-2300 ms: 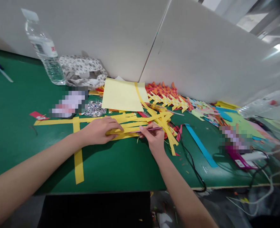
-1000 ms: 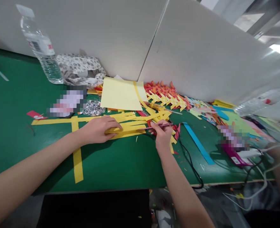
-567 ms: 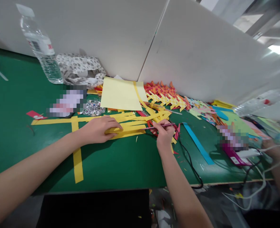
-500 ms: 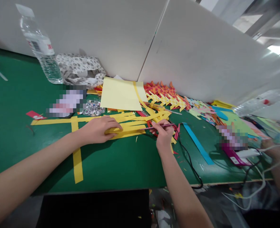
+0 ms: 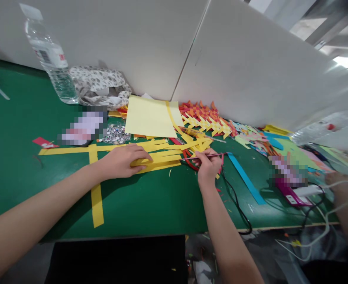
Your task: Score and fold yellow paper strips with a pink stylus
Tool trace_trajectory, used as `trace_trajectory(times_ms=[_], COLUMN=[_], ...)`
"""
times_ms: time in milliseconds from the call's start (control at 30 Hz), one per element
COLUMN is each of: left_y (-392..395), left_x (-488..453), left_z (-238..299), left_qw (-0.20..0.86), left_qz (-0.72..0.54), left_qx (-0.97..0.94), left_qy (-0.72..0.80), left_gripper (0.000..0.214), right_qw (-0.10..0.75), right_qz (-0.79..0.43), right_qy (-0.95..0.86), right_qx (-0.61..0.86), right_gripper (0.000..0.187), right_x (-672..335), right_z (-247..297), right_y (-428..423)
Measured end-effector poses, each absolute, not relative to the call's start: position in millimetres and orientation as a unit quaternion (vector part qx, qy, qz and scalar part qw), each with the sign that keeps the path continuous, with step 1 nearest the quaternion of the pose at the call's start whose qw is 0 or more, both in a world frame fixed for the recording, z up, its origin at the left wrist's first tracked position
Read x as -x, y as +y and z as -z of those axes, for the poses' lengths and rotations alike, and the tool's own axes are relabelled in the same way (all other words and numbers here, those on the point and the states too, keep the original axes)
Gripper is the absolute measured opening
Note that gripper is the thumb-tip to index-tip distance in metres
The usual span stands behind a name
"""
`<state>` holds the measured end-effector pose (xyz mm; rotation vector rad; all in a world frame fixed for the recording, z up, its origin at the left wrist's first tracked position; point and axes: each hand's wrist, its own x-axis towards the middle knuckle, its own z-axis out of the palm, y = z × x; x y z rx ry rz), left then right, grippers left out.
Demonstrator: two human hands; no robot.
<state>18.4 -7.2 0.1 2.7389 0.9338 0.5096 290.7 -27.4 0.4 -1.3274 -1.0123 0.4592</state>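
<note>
My left hand (image 5: pixel 122 161) lies flat with fingers stretched on a bundle of yellow paper strips (image 5: pixel 159 159) on the green table (image 5: pixel 150 201). My right hand (image 5: pixel 208 165) is closed in a pinch on a thin pink-handled craft knife (image 5: pixel 212 156), held at the right end of the strips. More yellow strips (image 5: pixel 70 150) run left across the table, and one yellow strip (image 5: pixel 97 199) runs toward me.
A water bottle (image 5: pixel 50 57) and patterned cloth (image 5: pixel 99 87) stand at the back left by the white partition (image 5: pixel 244 67). A pale yellow sheet (image 5: pixel 150 117), woven paper fish (image 5: pixel 206 118), a blue strip (image 5: pixel 246 179), googly eyes (image 5: pixel 115 134) and a black cable (image 5: pixel 235 201) lie around. Another person's hand (image 5: pixel 343 193) shows at the right.
My right hand has drawn the knife rightward along the yellow strips, away from my left hand. My left hand has stayed pressed on the bundle.
</note>
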Motion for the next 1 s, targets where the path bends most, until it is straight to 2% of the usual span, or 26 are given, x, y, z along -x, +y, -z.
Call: trace_trajectory(times_ms=[467, 600, 700, 767, 833, 900, 1000], left_y=[-7, -6, -7, -7, -8, -8, -8], left_x=[-18, -18, -19, -19, -19, -20, -21], left_z=[0, 0, -1, -2, -3, -2, -2], left_qw=[0.103, 0.108, 0.118, 0.124, 0.124, 0.121, 0.118], left_qz=[-0.177, -0.175, -0.169, -0.167, -0.168, -0.169, -0.171], left_qx=[-0.927, -0.926, -0.925, -0.924, -0.923, -0.922, -0.922], left_qy=[0.315, 0.315, 0.319, 0.322, 0.324, 0.326, 0.325], left_gripper=[0.029, 0.029, 0.028, 0.028, 0.027, 0.026, 0.027], right_qw=[0.669, 0.727, 0.758, 0.726, 0.658, 0.607, 0.576], right_qz=[-0.137, -0.096, -0.148, -0.228, -0.301, -0.335, -0.347], right_qy=[-0.429, -0.389, -0.368, -0.407, -0.484, -0.54, -0.569], right_qx=[0.591, 0.557, 0.518, 0.505, 0.492, 0.478, 0.473], right_gripper=[0.019, 0.019, 0.02, 0.021, 0.02, 0.02, 0.021], right_x=[-301, -300, -290, -278, -263, -250, -237], right_z=[-2, -9, -11, -10, -7, -5, -2], right_y=[-25, -28, -33, -37, -40, -43, -44])
